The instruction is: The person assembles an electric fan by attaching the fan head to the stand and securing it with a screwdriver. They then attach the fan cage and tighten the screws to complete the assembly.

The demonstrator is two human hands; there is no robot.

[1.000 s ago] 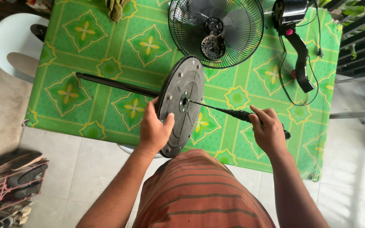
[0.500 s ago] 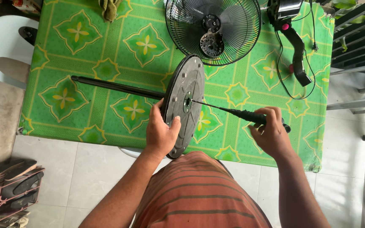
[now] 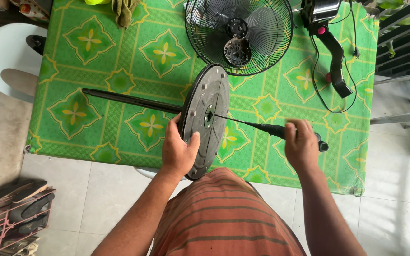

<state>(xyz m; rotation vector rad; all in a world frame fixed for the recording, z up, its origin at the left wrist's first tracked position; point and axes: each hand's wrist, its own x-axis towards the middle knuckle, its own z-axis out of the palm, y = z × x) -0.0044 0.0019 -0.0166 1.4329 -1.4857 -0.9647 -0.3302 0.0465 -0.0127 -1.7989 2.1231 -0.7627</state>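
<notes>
While the round dark fan base (image 3: 204, 121) stands on edge at the near side of the tabletop (image 3: 119, 61), the left hand (image 3: 179, 150) grips its lower rim, fingers wrapped over the edge and thumb pressed on the flat underside. A black pole (image 3: 129, 100) runs from the base's far face to the left, lying across the green patterned cloth. At the right, the right hand (image 3: 302, 144) is closed around the black handle of a screwdriver (image 3: 262, 127), whose thin shaft reaches left and meets the hole at the centre of the base. Beyond the base, a wire fan guard (image 3: 239, 33) with its motor lies flat on the cloth, just beside the base's upper rim. To its right lie a black fan neck piece (image 3: 334, 57) and a thin black cord (image 3: 315, 80). A white plastic chair (image 3: 3, 52) stands off the left end of the tabletop, and a rack of shoes (image 3: 8, 213) sits on the tiled floor at lower left
</notes>
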